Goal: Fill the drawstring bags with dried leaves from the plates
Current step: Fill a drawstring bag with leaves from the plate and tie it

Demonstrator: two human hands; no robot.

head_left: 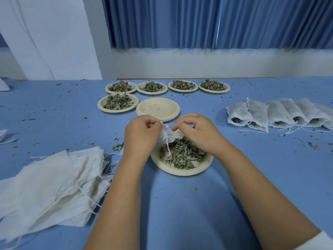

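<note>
Frame centre — left hand (142,131) pinches limp white fabric drawstring bag (166,133); right hand (195,131) fingers curled at its mouth, grip unclear. Light, floppy — hold by the rim.

White sleeve (322,241) on right arm (261,186)

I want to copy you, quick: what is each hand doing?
Left hand: pinches the white bag.
Right hand: seems to pinch the same bag's edge.
</note>
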